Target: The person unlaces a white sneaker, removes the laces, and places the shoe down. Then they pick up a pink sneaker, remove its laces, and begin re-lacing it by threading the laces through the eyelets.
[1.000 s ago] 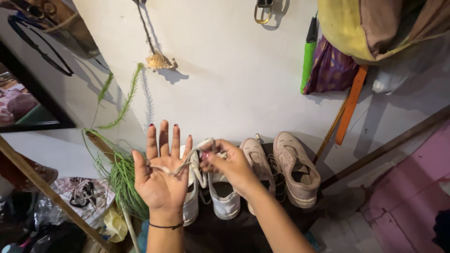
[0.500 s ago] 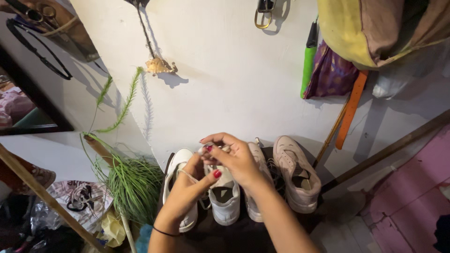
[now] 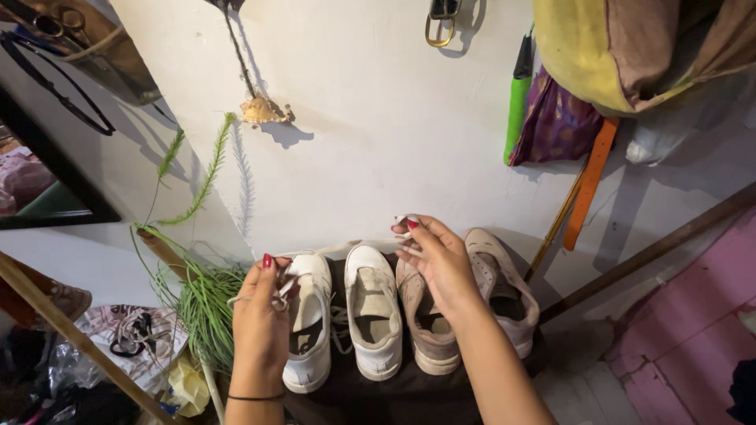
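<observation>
A white shoelace (image 3: 346, 247) is stretched between my two hands above a row of shoes. My left hand (image 3: 260, 319) is closed on its left part, with loops of lace wound around the fingers. My right hand (image 3: 441, 260) pinches the other end near the wall. Below them stand two white sneakers (image 3: 309, 315) (image 3: 373, 311) side by side, toes to the wall. To their right are two beige sneakers (image 3: 425, 323) (image 3: 504, 283), partly hidden by my right hand and forearm.
A green broom-like bundle of plant stems (image 3: 201, 303) leans at the left. A wooden stick (image 3: 71, 334) crosses the lower left over bags and clutter. On the white wall hang a green handle (image 3: 516, 98), an orange strap (image 3: 589, 177), cloths and a shell (image 3: 258, 110).
My hands were together over the white sneakers, winding the lace on my left hand. They have moved apart, pulling the lace taut. My left hand dropped lower and left.
</observation>
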